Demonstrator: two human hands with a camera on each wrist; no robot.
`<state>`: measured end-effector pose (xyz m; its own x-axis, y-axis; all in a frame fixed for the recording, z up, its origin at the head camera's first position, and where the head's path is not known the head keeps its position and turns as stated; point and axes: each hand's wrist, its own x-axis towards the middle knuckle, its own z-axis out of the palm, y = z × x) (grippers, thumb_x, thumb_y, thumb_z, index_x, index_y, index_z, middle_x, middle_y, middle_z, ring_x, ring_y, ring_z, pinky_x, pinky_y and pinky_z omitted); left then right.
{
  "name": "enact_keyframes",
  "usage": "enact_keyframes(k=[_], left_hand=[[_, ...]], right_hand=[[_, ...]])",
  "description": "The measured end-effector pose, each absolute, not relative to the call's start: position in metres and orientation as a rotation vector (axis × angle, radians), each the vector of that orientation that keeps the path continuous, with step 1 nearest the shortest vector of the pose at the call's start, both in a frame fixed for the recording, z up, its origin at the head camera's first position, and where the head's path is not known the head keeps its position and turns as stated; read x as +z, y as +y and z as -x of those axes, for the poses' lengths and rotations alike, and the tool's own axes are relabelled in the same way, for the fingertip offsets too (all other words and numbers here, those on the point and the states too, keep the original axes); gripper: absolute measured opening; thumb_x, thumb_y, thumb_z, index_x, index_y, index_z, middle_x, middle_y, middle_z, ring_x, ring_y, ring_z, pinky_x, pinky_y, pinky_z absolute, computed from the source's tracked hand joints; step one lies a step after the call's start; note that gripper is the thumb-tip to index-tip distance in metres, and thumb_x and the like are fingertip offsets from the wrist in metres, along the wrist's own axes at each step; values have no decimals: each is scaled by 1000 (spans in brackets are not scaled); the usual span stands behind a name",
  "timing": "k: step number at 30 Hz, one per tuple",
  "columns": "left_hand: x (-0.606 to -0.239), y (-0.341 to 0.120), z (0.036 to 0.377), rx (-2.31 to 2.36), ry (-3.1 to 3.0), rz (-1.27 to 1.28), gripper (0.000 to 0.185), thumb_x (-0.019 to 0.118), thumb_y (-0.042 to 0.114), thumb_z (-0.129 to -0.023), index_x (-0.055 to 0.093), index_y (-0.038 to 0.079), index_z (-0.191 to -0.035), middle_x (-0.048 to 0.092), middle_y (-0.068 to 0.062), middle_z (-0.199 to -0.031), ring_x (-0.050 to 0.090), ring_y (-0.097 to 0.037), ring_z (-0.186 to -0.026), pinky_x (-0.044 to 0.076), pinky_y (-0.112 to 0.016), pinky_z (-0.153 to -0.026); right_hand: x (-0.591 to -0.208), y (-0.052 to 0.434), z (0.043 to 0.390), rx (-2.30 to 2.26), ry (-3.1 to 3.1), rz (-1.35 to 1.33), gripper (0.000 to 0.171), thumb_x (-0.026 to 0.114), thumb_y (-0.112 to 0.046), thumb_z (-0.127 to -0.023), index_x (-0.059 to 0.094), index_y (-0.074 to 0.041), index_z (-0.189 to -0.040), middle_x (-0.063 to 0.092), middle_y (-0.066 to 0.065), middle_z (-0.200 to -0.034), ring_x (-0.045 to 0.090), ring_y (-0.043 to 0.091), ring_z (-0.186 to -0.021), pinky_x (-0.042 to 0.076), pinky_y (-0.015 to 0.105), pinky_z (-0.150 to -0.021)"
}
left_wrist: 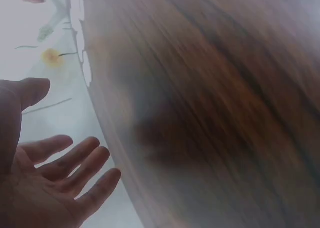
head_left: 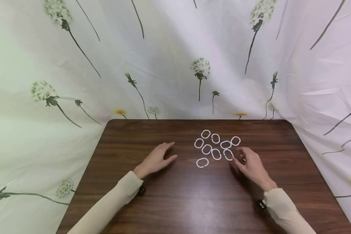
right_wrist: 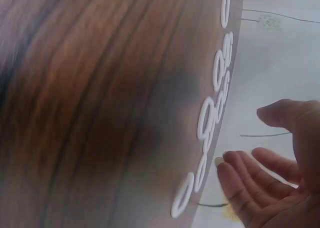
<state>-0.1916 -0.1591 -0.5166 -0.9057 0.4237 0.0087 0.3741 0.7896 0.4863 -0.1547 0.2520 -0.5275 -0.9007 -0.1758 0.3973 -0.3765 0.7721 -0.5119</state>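
Note:
Several white oval plastic rings [head_left: 216, 148] lie in a loose cluster on a dark wooden table [head_left: 193, 201], right of centre toward the far edge. My left hand [head_left: 172, 150] rests on the table left of the cluster, fingers relaxed, holding nothing. In the left wrist view its palm [left_wrist: 60, 183] shows open. My right hand [head_left: 236, 156] hovers just right of the nearest ring [head_left: 228, 154], fingers loosely bent and empty. The right wrist view shows those fingers [right_wrist: 250, 183] spread beside the row of rings [right_wrist: 210, 118].
A white curtain [head_left: 175, 65] printed with dandelions hangs behind and around the table, draping past its left and right edges. One ring [head_left: 202, 162] lies a little apart at the front of the cluster. Both arms wear cream sleeves [head_left: 114, 201].

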Motion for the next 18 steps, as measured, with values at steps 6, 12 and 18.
enact_keyframes(k=[6, 12, 18], left_hand=[[-517, -151, 193, 838, 2863, -659, 63, 55, 53, -96, 45, 14, -146, 57, -9, -141, 47, -34, -137, 41, -51, -115], [-523, -144, 193, 1000, 2823, -711, 57, 65, 37, -95, 52, 4, -138, 67, -13, -117, 64, -26, -107, 56, -41, -92], [-530, -138, 192, 1080, 2785, -742, 48, 68, 25, -93, 56, 1, -132, 69, -14, -111, 66, -25, -98, 60, -40, -84]], right_hand=[[-533, 246, 152, 1010, -2705, -327, 30, 80, -14, -80, 65, -3, -104, 69, 6, -86, 66, 9, -67, 58, 23, -59], [-539, 240, 148, 1026, -2775, -279, 27, 81, -18, -80, 69, -5, -101, 71, 3, -82, 65, 5, -66, 55, 20, -60], [-540, 232, 146, 976, -2848, -199, 27, 82, -31, -79, 72, -14, -97, 70, -3, -79, 61, 2, -64, 49, 21, -56]])
